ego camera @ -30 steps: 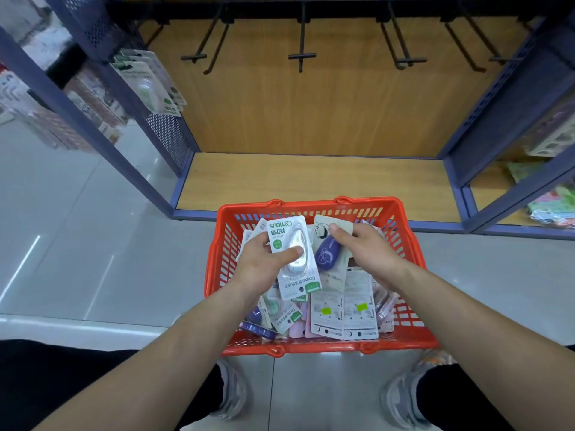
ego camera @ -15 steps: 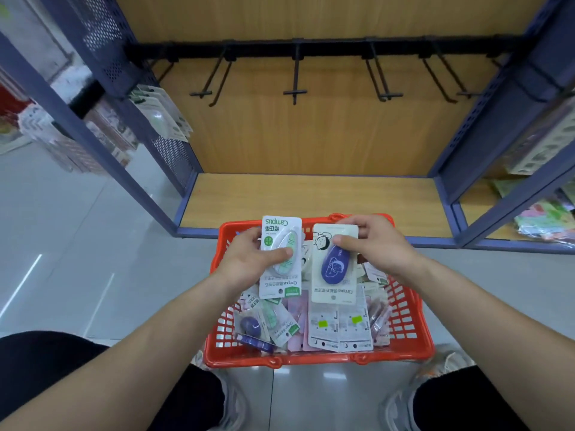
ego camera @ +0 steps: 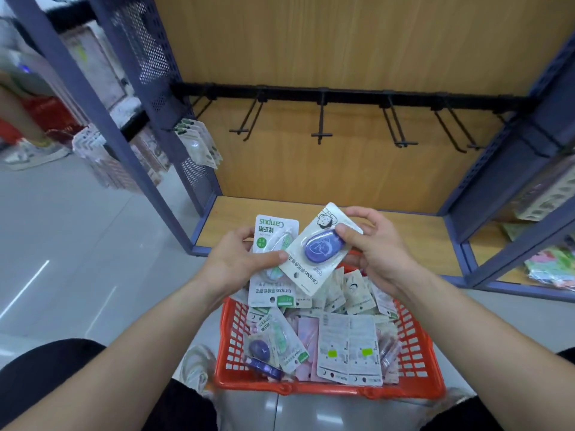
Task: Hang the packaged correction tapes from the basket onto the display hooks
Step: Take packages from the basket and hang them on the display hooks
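Your left hand (ego camera: 233, 262) holds the green pack (ego camera: 273, 227) upright but upside down, its printed name inverted at the top. The thumb is pressed across its front and the fingers are curled behind it, out of sight. Your right hand (ego camera: 382, 247) pinches the purple pack (ego camera: 322, 248), thumb on the edge of the blister and fingers (ego camera: 365, 214) curled round the card's top. This pack is tilted, its lower corner lying over the green pack's front, so the two cards overlap. Your left thumb tip sits right at the purple pack's edge; I cannot tell whether it touches.

Both packs are raised above the far end of the red basket (ego camera: 329, 390), in front of the wooden shelf (ego camera: 413, 225). More packs (ego camera: 348, 349) lie loose in the basket, some face down with green stickers showing. The bare hooks (ego camera: 321, 135) stick out from a black rail (ego camera: 342, 96) on the back panel, well above both hands. A bunch of hung packs (ego camera: 199, 144) shows on the left side panel.
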A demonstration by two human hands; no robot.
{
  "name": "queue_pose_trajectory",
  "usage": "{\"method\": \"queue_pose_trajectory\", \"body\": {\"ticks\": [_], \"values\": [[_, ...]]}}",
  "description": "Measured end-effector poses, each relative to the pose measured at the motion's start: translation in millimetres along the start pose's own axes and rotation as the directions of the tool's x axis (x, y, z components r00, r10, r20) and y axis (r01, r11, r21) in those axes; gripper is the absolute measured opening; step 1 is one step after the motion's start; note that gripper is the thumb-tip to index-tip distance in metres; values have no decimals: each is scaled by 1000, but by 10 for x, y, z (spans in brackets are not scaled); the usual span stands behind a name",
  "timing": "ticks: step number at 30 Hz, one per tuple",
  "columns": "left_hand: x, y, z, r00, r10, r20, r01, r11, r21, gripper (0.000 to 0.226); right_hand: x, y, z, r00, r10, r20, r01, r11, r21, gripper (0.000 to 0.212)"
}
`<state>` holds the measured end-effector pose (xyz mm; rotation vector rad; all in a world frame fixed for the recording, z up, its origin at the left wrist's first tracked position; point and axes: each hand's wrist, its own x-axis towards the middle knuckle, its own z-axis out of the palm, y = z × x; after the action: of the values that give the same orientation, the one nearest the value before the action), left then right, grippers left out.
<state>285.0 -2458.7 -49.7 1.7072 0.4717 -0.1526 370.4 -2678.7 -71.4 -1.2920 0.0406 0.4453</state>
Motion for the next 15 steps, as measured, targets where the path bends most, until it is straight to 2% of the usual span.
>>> {"method": "queue_pose_trajectory", "body": {"ticks": [2, 5, 8, 11, 15], "values": [[37, -20, -79, 999, -9, -43, 10, 1000, 12, 40, 25, 81, 85, 1000, -12, 23, 13, 999, -45, 26], [146, 39, -318, 995, 5, -101, -2, 1000, 26, 36, 114, 96, 175, 995, -12, 100, 38, 964, -262, 34], [283, 187, -624, 990, 44, -136, -39, 999, 37, 32, 281, -52, 352, 964, 73, 254, 50, 893, -447, 39], [405, 279, -900, 982, 88, -170, -77, 995, 69, 34, 481, -183, 690, 914, 154, 376, 131, 764, -632, 40], [514, 238, -1254, 961, 101, -256, -95, 995, 38, 33, 781, -199, 1013, 867, 193, 459, 187, 728, -660, 28]]}}
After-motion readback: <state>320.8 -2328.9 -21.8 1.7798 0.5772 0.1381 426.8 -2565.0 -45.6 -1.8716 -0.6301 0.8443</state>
